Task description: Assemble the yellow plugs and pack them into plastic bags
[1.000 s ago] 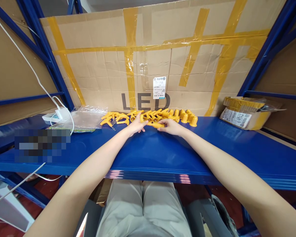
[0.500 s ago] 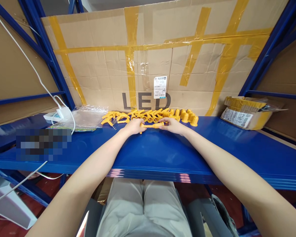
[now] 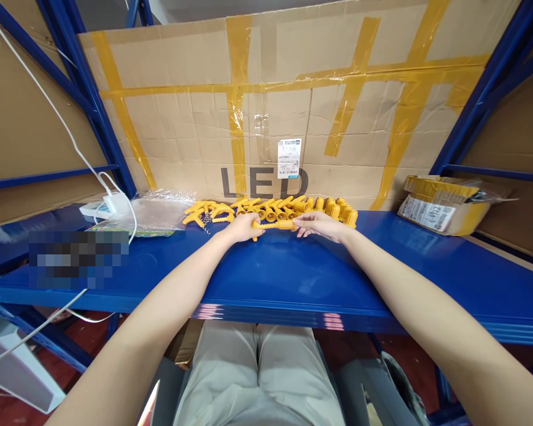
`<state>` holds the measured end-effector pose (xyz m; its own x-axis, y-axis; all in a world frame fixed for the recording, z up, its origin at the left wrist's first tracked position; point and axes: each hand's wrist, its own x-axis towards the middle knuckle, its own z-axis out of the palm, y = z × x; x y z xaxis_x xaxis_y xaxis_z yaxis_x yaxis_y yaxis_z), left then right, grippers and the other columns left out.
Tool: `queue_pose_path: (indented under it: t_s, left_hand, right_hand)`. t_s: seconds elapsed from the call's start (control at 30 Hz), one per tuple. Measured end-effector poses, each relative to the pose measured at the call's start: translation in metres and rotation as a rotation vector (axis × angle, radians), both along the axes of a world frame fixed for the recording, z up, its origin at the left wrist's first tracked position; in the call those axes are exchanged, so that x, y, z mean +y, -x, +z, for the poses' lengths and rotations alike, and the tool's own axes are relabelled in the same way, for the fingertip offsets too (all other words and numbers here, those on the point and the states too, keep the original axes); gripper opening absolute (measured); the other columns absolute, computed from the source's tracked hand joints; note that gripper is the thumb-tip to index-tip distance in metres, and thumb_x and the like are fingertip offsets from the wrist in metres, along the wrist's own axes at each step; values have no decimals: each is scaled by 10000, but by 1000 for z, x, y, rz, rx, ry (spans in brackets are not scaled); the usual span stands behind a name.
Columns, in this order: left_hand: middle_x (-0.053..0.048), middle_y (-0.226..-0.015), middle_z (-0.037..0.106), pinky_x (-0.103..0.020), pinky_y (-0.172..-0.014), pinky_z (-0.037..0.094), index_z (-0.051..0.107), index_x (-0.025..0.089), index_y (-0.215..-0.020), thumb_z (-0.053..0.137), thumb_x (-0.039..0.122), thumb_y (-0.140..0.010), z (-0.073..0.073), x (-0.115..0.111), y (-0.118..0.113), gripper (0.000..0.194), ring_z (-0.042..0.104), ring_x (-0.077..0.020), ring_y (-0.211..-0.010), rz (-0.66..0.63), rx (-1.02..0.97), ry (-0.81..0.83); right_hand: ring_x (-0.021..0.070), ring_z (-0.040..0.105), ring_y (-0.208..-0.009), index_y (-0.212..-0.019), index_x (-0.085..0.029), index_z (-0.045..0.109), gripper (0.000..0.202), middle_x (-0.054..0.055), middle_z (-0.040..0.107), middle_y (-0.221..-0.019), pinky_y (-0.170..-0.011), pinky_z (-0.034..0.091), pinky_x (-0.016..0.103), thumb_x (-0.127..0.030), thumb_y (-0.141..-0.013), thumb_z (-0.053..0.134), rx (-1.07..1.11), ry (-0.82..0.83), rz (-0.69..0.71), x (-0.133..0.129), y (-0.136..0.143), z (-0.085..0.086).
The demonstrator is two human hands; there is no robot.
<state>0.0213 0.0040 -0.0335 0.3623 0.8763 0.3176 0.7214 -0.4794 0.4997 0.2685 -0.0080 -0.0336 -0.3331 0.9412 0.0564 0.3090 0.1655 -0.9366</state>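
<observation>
Between my hands, above the blue shelf (image 3: pixel 288 272), a yellow plastic piece (image 3: pixel 273 225) lies level, with a ridged shaft and a wider right end. My left hand (image 3: pixel 243 228) is closed on its left end. My right hand (image 3: pixel 315 226) pinches the wider right end with thumb and fingers. Just behind are several yellow pieces (image 3: pixel 270 214) in a row with round openings facing me. Yellow caps (image 3: pixel 349 216) stand right of them, partly behind my right hand. Yellow curved parts (image 3: pixel 198 214) and small dark springs or chains (image 3: pixel 207 223) are at the left.
A large cardboard sheet (image 3: pixel 182 136) stands behind the shelf. At the right is an open cardboard box (image 3: pixel 444 207). Clear plastic bags (image 3: pixel 160 210) and a white power strip (image 3: pixel 98 207) with cables lie at the left, near a blurred patch (image 3: pixel 77 257).
My right hand has shifted slightly right along the yellow piece, and its fingers are straighter. My left hand keeps its hold in nearly the same place.
</observation>
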Motion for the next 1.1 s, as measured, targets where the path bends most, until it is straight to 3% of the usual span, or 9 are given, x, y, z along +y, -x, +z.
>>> queue_pose_path:
  t_s: [0.13,0.27,0.5,0.6,0.73,0.93,1.03,1.1]
  left_hand:
    - [10,-663,608,-279,-618,407,513,209,-735,633,347,-665,3,-3,-3,196,579,-202,-690,20,137,-3]
    - [-1,-713,620,-269,-605,398,497,204,-724,624,347,-672,3,-2,-2,198,581,-192,-702,21,161,-26]
    - [18,-653,597,-266,-592,387,490,204,-736,639,343,-660,2,0,-1,218,571,-180,-656,37,141,-5]
    - [23,-655,601,-264,-587,389,499,205,-744,653,327,-646,3,-2,-2,219,568,-177,-641,26,128,0]
    - [45,-603,581,-261,-592,399,510,207,-774,644,253,-639,5,-7,-5,195,562,-168,-597,16,122,45]
    - [42,-617,583,-262,-610,404,501,205,-752,647,235,-635,7,-7,-6,189,574,-173,-637,33,116,20]
    - [35,-635,580,-259,-598,399,496,205,-731,650,236,-628,7,-6,-4,189,573,-174,-653,39,117,0]
    - [32,-644,579,-259,-586,394,496,206,-730,653,239,-624,7,-6,-4,193,570,-176,-655,49,121,2]
  right_hand:
    - [82,595,-488,-811,-124,584,229,83,704,-705,-443,460,159,-341,-877,614,11,65,-39,-3,6,3]
    - [84,580,-447,-843,-154,523,188,63,701,-669,-408,437,159,-324,-914,560,6,78,-83,-4,10,4]
    - [99,635,-554,-930,-138,549,274,77,727,-784,-523,510,179,-221,-761,748,3,98,47,-9,1,8]
    - [74,569,-445,-807,-115,579,246,95,716,-712,-445,469,170,-340,-827,677,-14,109,62,-8,1,8]
    - [65,402,-276,-705,-117,584,468,59,601,-449,-282,317,177,-513,-920,457,-100,172,2,-6,5,7]
    - [51,316,-235,-709,-139,579,620,27,522,-385,-234,211,176,-674,-886,320,-180,157,-66,-9,9,11]
    - [59,431,-305,-893,-142,586,492,41,635,-563,-277,322,173,-624,-846,500,-113,158,-18,-12,5,14]
    - [72,542,-408,-1040,-163,543,408,41,690,-737,-363,435,172,-446,-787,695,-45,130,4,-13,3,15]
